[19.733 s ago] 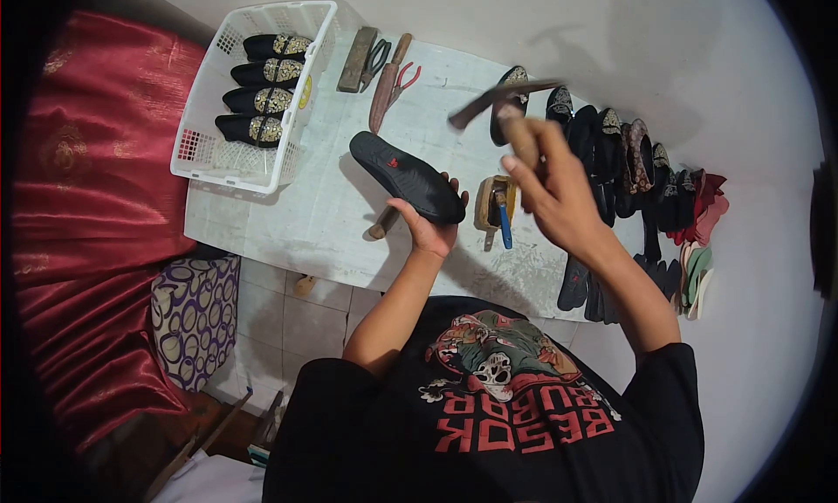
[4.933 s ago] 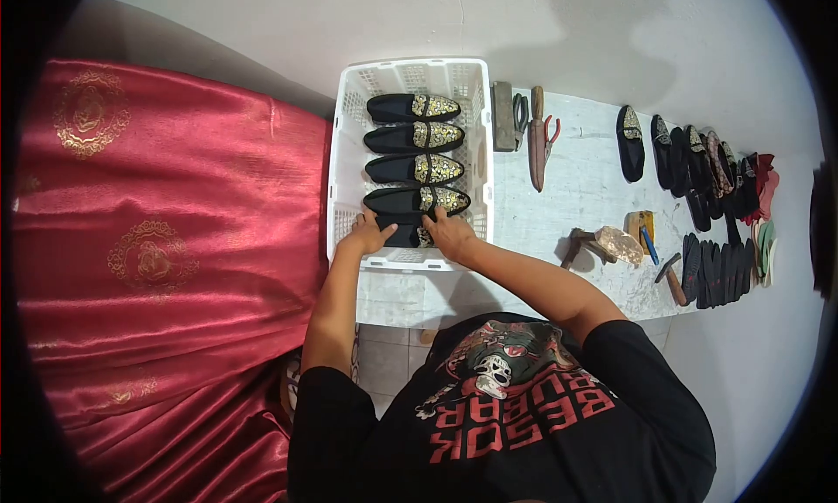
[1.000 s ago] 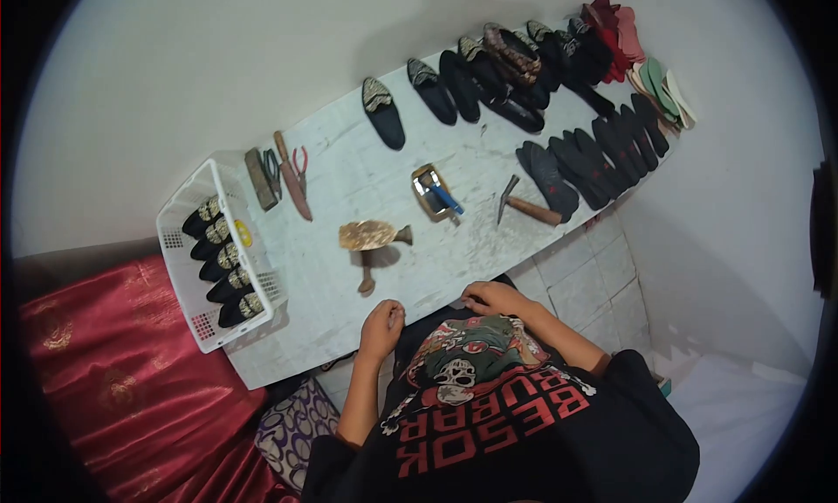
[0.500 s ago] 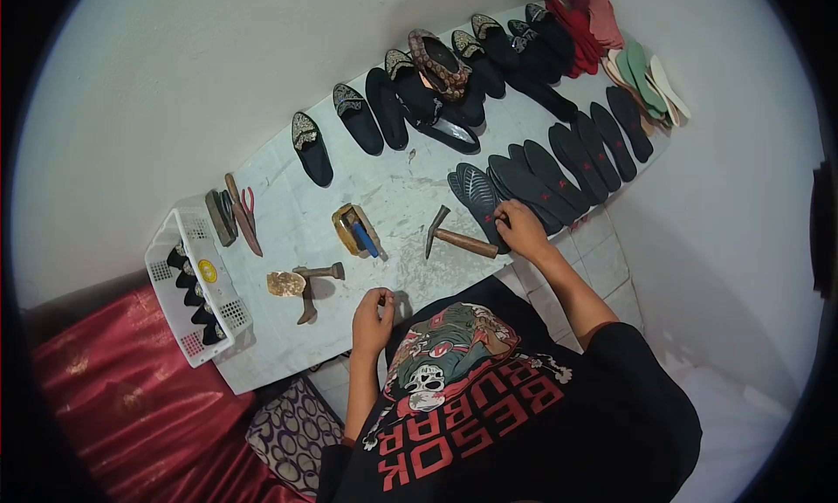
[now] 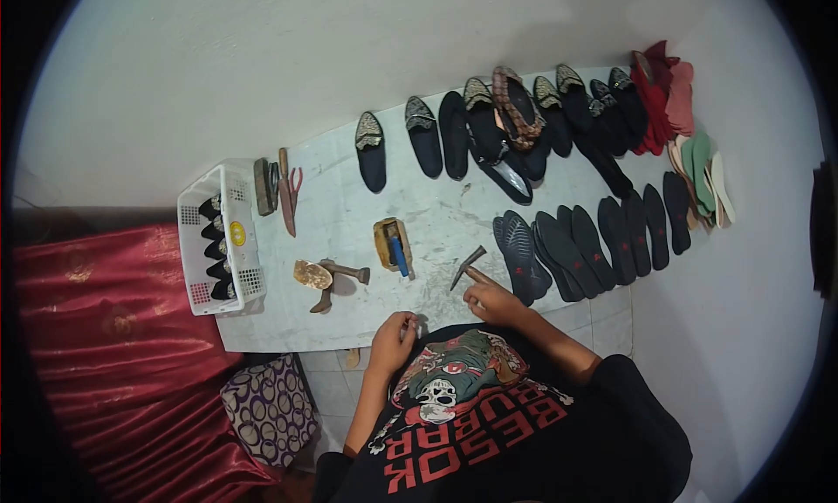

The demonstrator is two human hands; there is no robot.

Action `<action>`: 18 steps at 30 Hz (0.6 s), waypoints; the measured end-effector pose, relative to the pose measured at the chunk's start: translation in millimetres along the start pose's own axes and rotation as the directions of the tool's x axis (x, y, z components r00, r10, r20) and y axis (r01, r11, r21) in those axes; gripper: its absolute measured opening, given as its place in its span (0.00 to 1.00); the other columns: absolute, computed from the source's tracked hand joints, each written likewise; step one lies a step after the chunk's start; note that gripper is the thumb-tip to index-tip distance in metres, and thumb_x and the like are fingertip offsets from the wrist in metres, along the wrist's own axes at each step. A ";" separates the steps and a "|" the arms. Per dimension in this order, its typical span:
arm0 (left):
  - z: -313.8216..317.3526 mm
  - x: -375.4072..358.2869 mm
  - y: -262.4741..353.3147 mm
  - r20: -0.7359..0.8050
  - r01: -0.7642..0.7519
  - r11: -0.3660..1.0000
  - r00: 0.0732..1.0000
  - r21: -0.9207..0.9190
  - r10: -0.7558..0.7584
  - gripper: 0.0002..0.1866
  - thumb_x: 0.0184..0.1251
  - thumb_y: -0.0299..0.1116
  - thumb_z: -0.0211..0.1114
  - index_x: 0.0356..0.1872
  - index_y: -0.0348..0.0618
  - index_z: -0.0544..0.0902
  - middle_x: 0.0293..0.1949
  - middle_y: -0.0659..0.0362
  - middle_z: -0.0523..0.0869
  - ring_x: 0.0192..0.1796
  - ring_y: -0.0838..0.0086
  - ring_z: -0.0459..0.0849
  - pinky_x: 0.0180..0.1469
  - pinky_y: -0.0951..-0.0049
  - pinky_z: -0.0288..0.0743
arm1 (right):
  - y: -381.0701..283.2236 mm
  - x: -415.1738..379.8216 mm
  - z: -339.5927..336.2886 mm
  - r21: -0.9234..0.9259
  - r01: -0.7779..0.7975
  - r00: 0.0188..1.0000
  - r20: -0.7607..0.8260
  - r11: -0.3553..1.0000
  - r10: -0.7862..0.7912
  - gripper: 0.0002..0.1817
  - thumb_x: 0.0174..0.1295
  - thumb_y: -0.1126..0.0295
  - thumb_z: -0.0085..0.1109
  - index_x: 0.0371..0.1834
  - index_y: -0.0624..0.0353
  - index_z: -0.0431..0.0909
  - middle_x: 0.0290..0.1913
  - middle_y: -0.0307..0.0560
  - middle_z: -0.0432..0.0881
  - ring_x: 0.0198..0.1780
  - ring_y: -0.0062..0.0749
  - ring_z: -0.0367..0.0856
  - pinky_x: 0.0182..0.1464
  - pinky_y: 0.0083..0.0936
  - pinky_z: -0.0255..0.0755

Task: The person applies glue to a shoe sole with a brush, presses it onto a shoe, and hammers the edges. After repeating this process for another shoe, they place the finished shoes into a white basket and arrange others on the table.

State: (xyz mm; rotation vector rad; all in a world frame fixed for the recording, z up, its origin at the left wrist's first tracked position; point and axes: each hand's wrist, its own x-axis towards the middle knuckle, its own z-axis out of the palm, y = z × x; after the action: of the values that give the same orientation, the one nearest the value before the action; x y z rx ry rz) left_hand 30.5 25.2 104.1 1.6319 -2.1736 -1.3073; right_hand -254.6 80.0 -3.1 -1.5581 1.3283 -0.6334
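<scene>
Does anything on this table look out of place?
Slightly, yes. In the back row of shoes, a brown patterned piece sits atop its neighbours, and a black shoe with shiny lining lies aslant in front, breaking the line.

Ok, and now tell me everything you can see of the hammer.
The hammer has a dark, metal-looking head, narrowing toward its lower-left end, and a brown handle that looks wooden. The head slants across the picture, and the handle runs down and to the right. It is at the near side of the table, left of the black soles. The right hand is on the handle, hiding its far end; whether the hammer is slightly lifted can't be told.
</scene>
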 end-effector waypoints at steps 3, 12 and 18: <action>-4.8 -2.8 -13.6 0.001 -0.013 0.999 1.000 -0.040 0.013 0.10 0.77 0.32 0.63 0.49 0.36 0.85 0.45 0.47 0.89 0.46 0.53 0.89 0.50 0.59 0.81 | -0.4 -0.8 14.0 -0.039 -0.006 0.995 0.096 0.999 0.009 0.08 0.67 0.70 0.62 0.46 0.59 0.81 0.45 0.54 0.86 0.51 0.51 0.86 0.55 0.44 0.78; -24.3 21.6 -55.7 0.086 -0.100 0.989 0.990 -0.109 0.110 0.09 0.76 0.30 0.61 0.49 0.39 0.85 0.45 0.48 0.88 0.47 0.54 0.88 0.51 0.61 0.81 | -44.5 3.0 16.1 -0.101 -0.157 0.986 -0.073 0.982 0.151 0.10 0.66 0.71 0.60 0.48 0.62 0.82 0.45 0.54 0.86 0.50 0.53 0.86 0.55 0.44 0.78; -33.3 31.7 -101.7 -0.015 -0.274 0.934 0.961 -0.229 0.278 0.08 0.75 0.28 0.62 0.49 0.38 0.85 0.45 0.48 0.89 0.47 0.54 0.89 0.50 0.62 0.82 | -78.3 32.4 21.3 -0.059 -0.276 0.954 -0.135 0.959 0.266 0.09 0.67 0.70 0.60 0.44 0.63 0.84 0.44 0.56 0.86 0.50 0.53 0.85 0.54 0.43 0.77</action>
State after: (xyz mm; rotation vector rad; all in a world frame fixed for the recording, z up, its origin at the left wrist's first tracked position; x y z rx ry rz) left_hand 109.6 -24.0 42.6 1.1855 -2.0754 -1.4263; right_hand -192.6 52.5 52.0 -1.3801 1.6456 -0.5187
